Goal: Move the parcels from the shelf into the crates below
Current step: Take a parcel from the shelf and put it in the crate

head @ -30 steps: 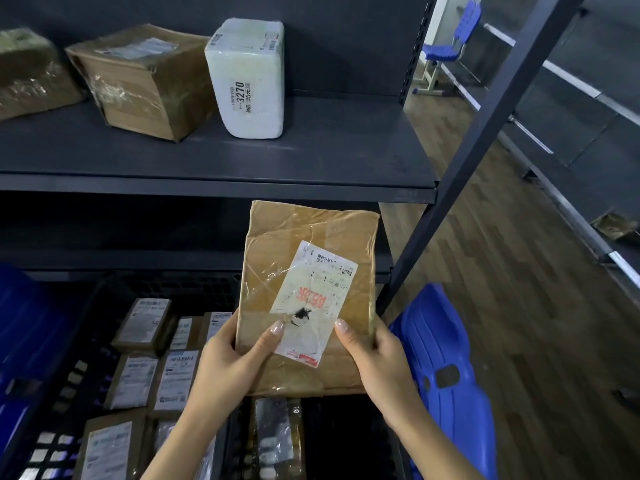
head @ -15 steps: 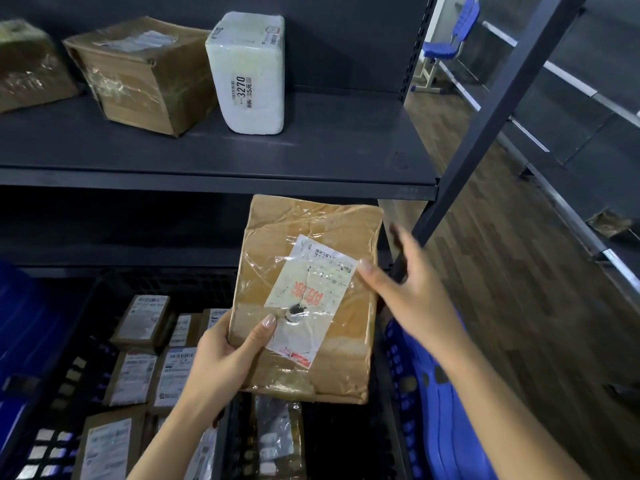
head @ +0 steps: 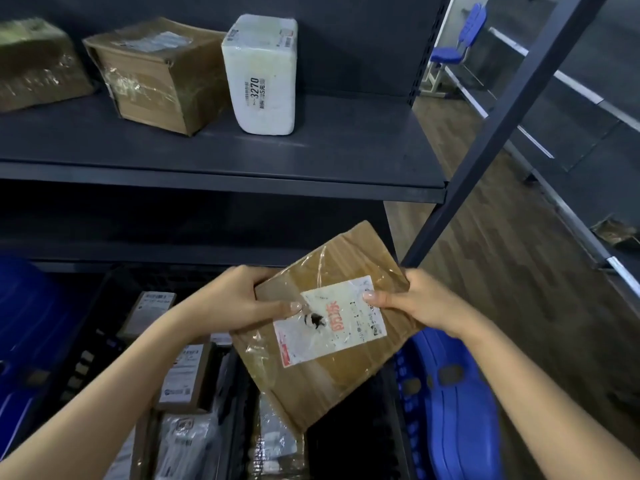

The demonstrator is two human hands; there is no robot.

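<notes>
A flat brown cardboard parcel with a white label and clear tape is tilted over the black crate. My left hand grips its upper left edge, thumb on the top face. My right hand grips its upper right edge, thumb on the label. On the dark shelf stand a white wrapped parcel marked 3270, a taped brown box and another brown box at the far left. Several small labelled parcels lie in the crate.
A blue crate sits right of the black one, another blue crate at the left. The rack's dark upright post slants past my right hand. Wood floor and a blue chair lie beyond.
The parcel has turned clockwise and dropped lower over the crate. My left hand moved from its bottom to its upper left edge, and my right hand has taken hold of the right edge again.
</notes>
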